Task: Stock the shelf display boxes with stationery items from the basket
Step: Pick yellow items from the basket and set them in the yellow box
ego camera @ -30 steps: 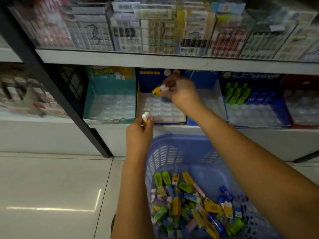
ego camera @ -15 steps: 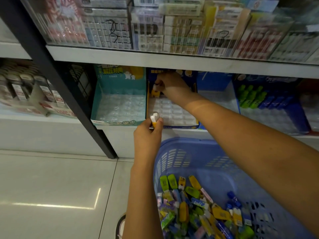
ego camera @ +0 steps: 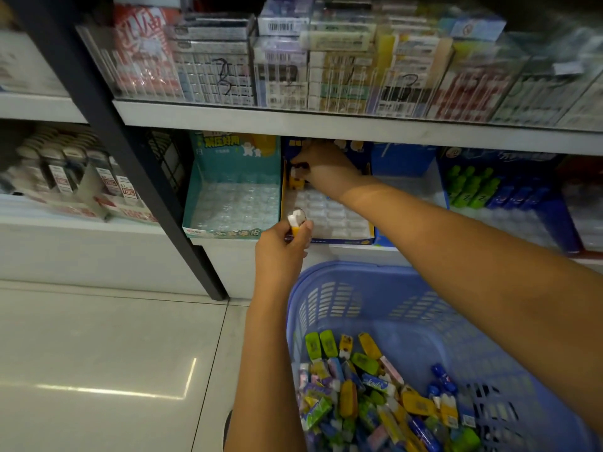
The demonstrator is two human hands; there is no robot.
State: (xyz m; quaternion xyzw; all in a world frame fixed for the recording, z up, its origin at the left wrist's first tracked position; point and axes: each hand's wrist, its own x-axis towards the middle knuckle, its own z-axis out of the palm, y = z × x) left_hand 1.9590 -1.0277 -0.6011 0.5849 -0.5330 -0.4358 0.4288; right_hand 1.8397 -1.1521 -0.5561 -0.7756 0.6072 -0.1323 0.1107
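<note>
- The right hand (ego camera: 326, 166) reaches to the back left corner of the dark blue box (ego camera: 346, 239) on the lower shelf (ego camera: 352, 252); its fingertips pinch the white top of a small yellow item (ego camera: 297, 183), which stands upright in the corner slot of the box's white tray
- The left hand (ego camera: 280, 249) hovers at the box's front edge; thumb and fingers clasp a second item (ego camera: 295, 221), yellow and white, white end up
- The blue basket (ego camera: 359, 282) sits below the shelf, under both arms; a heap of mixed stationery (ego camera: 375, 396) in yellow, green, blue and pink lies inside
- A teal box (ego camera: 235, 177) stands just left of the dark blue one; a clear tray lines it
- Green and blue pieces (ego camera: 473, 190) stand in a box further right
</note>
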